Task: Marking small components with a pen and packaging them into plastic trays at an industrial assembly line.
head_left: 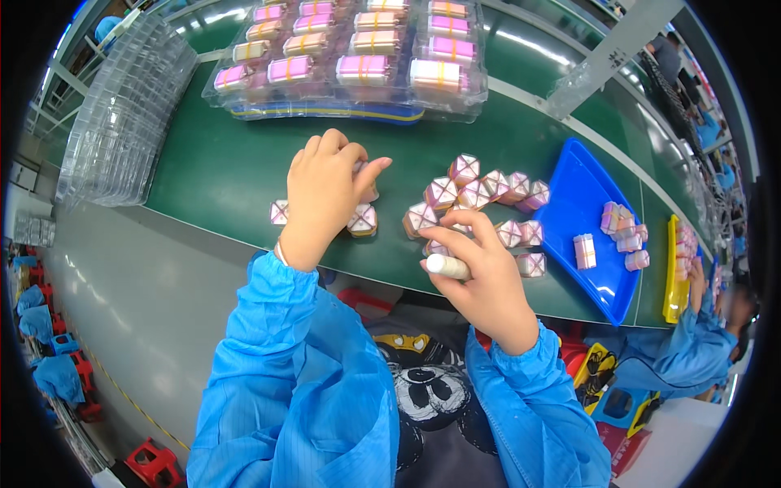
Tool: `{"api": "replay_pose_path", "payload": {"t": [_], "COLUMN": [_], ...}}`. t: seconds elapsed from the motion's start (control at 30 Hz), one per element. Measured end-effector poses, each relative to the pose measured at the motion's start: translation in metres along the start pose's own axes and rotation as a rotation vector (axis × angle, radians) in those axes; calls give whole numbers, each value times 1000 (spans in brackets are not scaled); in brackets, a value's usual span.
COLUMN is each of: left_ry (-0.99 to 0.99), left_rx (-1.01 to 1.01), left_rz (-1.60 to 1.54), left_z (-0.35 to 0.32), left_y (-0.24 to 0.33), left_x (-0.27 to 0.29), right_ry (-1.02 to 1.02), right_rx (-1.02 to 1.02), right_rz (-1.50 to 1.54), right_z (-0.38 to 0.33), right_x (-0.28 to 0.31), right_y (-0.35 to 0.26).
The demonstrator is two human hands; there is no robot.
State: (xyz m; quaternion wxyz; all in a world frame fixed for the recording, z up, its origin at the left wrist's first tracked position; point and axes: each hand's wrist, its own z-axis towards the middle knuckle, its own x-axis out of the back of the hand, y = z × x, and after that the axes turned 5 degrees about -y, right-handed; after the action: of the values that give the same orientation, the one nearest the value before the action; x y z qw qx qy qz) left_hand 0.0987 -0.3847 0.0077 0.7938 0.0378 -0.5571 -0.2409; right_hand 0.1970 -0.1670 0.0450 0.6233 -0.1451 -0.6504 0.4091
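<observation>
My left hand (324,193) rests on the green conveyor belt (220,175), fingers curled over small pink-and-white boxes; one box (362,220) shows beside its thumb and another (279,212) at its left. My right hand (480,272) holds a white cylindrical stick (447,266) and sits at the near edge of a cluster of the same small boxes (480,193). Both sleeves are blue.
A clear tray of larger pink boxes with yellow bands (358,57) lies at the far side. Stacked empty clear trays (122,114) stand at the left. A blue tray (582,203) with several boxes sits at the right, a yellow tray (672,276) beyond it. Another person in blue (691,350) works at the right.
</observation>
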Motion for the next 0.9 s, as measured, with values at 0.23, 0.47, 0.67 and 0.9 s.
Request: {"api": "replay_pose_path", "payload": {"t": [0.23,0.47,0.67,0.9], "left_ry": [-175,-72,-56,-149], "left_rx": [-105,-132,194,27], "left_rz": [13,-84,-812,-560], "left_z": [-7,1,-42,-81], "left_y": [0,2,17,37], "left_x": [24,34,64,40], "right_ry": [72,183,281,293], "right_rx": [-34,87,106,154], "right_rz": [78,173,442,531], "right_z": [-4,-5,-5,-3], "right_x": [5,9,9,3], "right_y": [7,3,8,9]}}
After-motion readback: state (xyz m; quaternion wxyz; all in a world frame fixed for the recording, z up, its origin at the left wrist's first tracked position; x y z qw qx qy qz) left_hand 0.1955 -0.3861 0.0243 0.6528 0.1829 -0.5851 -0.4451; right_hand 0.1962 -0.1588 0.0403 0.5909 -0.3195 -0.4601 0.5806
